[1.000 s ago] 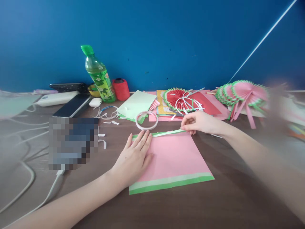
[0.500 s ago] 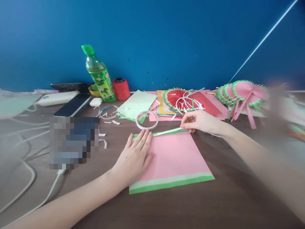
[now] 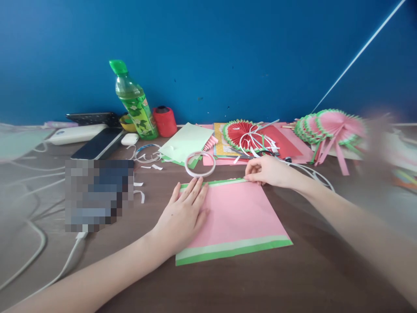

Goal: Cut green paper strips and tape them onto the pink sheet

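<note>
A pink paper sheet [image 3: 239, 215] with green and pale bands along its near and far edges lies on the brown table [image 3: 228, 287]. My left hand [image 3: 182, 215] rests flat on the sheet's left part, fingers stretched out. My right hand [image 3: 269, 171] pinches the end of a thin pale green strip [image 3: 221, 181] at the sheet's far right corner. The strip lies along the far edge. A roll of clear tape [image 3: 200, 164] sits just beyond the sheet.
Folded watermelon fans [image 3: 243, 132] and a stack of pink fans [image 3: 329, 126] lie at the back right with white paper curls. A green bottle [image 3: 133, 101], a red thread spool [image 3: 164, 121], phones and cables [image 3: 35, 243] fill the left.
The strip, lifted at its right end half a second ago, is now pressed down along the sheet's far edge by my right hand. My left hand has stayed put.
</note>
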`<state>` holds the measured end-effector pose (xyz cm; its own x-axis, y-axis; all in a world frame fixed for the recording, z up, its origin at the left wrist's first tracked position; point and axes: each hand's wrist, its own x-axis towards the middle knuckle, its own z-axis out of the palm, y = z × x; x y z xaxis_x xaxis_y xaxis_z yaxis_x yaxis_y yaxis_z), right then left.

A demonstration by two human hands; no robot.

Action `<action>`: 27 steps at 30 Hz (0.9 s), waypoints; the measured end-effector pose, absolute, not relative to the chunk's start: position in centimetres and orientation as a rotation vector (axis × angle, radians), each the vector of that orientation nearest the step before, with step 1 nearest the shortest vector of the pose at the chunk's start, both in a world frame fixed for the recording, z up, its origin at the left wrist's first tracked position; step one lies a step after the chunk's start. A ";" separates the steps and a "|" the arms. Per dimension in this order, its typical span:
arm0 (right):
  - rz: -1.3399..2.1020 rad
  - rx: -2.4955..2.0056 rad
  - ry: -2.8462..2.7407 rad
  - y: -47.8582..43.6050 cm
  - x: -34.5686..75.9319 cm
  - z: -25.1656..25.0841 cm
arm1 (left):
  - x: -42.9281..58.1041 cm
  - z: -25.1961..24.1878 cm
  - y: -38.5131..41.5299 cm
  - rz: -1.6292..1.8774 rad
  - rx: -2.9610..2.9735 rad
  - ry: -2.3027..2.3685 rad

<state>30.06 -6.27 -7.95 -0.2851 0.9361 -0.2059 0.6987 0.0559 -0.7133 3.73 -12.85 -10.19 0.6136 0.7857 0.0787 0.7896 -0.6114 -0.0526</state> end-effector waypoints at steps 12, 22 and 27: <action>1.061 -1.659 -2.052 -6.6 29.8 -7.5 | 3.9 -10.0 -12.9 -0.140 -2.751 -1.303; 1.034 -1.642 -2.088 -6.5 30.1 -7.8 | 4.0 -10.1 -12.7 -0.132 -2.814 -1.350; 1.026 -1.670 -2.096 -6.6 29.9 -7.6 | 3.9 -10.1 -12.8 -0.102 -2.823 -1.359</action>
<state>29.93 -6.60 -7.62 -0.2983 0.9306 -0.2123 0.7384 0.0841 -0.6690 3.93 -12.76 -10.09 0.6218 0.7808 0.0612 0.7812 -0.6239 0.0222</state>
